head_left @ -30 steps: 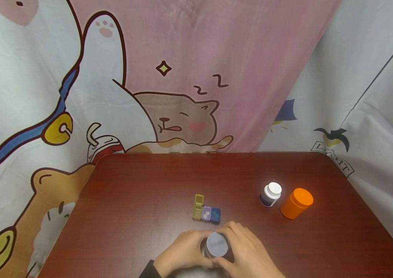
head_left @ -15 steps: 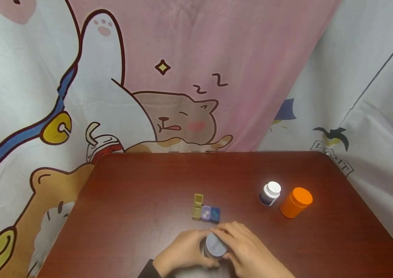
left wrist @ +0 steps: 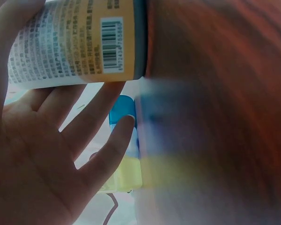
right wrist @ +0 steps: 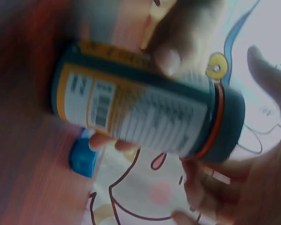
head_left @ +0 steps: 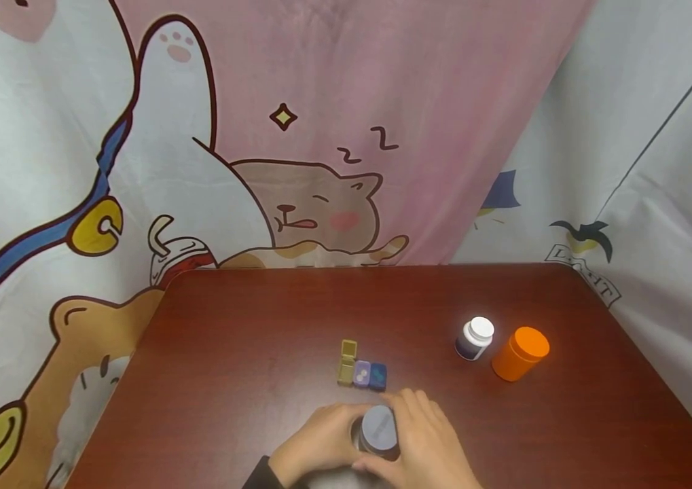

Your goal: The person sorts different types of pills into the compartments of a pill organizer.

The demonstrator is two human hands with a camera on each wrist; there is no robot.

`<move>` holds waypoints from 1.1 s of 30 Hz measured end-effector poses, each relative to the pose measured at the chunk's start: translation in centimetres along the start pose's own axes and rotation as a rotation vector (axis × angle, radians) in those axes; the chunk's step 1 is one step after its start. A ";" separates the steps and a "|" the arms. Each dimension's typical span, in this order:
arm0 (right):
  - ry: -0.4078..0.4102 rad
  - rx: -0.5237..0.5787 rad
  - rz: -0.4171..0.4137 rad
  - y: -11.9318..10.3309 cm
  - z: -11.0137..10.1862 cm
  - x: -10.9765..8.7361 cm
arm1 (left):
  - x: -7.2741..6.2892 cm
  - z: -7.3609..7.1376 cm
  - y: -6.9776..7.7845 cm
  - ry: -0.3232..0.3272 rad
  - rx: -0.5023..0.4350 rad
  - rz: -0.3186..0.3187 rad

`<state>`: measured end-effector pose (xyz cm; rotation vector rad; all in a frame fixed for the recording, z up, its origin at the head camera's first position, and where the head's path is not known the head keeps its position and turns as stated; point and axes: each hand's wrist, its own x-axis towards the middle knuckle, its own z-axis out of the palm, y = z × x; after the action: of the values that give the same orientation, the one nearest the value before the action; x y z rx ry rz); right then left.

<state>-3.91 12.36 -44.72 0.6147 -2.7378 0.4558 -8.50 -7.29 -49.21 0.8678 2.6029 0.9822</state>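
Head view shows us the left hand (head_left: 329,436) wrapped round the labelled bottle (left wrist: 75,47), upright at the near side of the table (head_left: 217,353), and the right hand (head_left: 426,441) bent about its grey cap (head_left: 379,428), how firmly we cannot tell. We judge the bottle light, stiff and slightly slick, best gripped mid-body. Beyond sit a pill box (head_left: 362,374), its yellow lid (head_left: 349,348) raised, then a white bottle (head_left: 475,338) and an orange bottle (head_left: 519,354), both capped, contents hidden.

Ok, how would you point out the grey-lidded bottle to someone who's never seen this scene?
Start at the red-brown table and go to its near side. The grey-lidded bottle is between the left hand and right hand. Its grey lid distinguishes it from the white-lidded bottle and orange bottle.
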 end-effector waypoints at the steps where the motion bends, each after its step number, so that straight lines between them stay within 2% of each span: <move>1: 0.009 -0.018 0.018 -0.1 0.2 -0.1 | 0.0 0.0 0.0 -0.002 0.001 0.000; 5: -0.042 -0.050 0.101 -0.4 0.2 -0.1 | 0.0 0.1 0.0 -0.008 -0.006 0.005; 8: -0.090 -0.013 0.112 -0.3 0.0 0.0 | 0.1 0.2 -0.1 -0.009 -0.014 0.018; 12: -0.122 0.094 0.074 0.2 -0.2 0.1 | 0.1 0.3 -0.2 -0.005 -0.017 0.036; 16: -0.147 0.206 0.021 0.9 -0.5 0.2 | 0.1 0.3 -0.1 -0.011 -0.037 0.025; 19: -0.148 0.246 -0.040 1.3 -0.7 0.2 | 0.1 0.2 0.0 -0.013 -0.052 0.013; 23: -0.144 0.255 -0.103 1.4 -1.0 0.2 | 0.2 0.2 0.1 -0.006 -0.060 0.011; 29: -0.187 0.237 -0.125 1.1 -1.2 0.3 | 0.1 0.0 0.1 -0.009 -0.039 0.003; 33: -0.111 0.191 -0.167 0.9 -0.7 0.3 | -0.1 -0.2 0.2 -0.022 -0.020 -0.009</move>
<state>-4.44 13.28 -44.21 0.9351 -2.7356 0.6649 -8.43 -7.30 -48.97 0.8567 2.5717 0.9885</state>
